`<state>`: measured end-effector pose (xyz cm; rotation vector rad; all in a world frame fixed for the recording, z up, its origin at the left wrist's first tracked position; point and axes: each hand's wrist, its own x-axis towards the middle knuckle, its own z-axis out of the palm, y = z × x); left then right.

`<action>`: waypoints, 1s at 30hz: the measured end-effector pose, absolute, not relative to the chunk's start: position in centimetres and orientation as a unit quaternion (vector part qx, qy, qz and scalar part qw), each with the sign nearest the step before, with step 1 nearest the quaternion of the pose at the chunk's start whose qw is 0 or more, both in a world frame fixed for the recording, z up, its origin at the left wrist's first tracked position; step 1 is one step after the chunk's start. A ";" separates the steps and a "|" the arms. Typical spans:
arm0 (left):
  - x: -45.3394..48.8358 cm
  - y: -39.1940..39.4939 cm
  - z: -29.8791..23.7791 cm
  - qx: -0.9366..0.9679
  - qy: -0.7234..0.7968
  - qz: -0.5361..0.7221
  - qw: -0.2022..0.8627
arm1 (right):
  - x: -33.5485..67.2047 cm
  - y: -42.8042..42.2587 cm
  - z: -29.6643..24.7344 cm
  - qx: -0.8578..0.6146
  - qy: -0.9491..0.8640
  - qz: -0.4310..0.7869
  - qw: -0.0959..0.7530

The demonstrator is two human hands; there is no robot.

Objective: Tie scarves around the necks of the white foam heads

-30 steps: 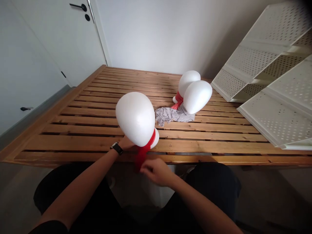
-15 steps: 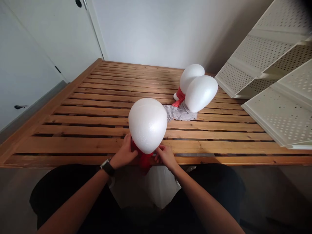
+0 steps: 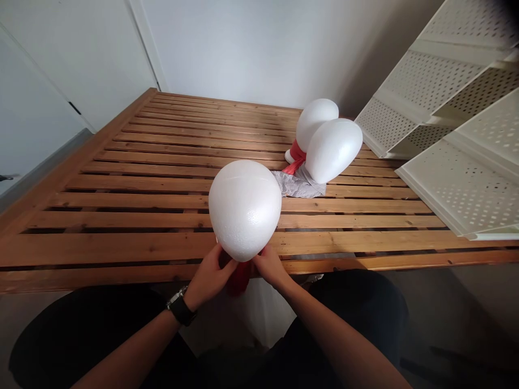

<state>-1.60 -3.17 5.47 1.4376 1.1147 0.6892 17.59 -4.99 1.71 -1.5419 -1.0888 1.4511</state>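
We count three white foam heads (image 3: 245, 208), one at the near edge of the slatted wooden tabletop (image 3: 121, 246), two at far right with one red cloth (image 3: 298, 150) and one grey cloth (image 3: 300, 188). Our left hand (image 3: 208, 276) and right hand (image 3: 272, 267) flank one near red scarf (image 3: 238, 280); fingertips hidden, we cannot tell whether either grips it.

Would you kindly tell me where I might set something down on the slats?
The wooden slats are bare between the left rim and the near white head, and between that head and the white rack, in front of the grey cloth. It is crowded under the near head, at the left hand and right hand, and around the two farther heads.
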 end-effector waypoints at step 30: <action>0.4 -3.8 4.9 0.498 0.491 0.239 0.674 | 16.4 -5.9 2.5 -0.539 -0.395 0.643 0.375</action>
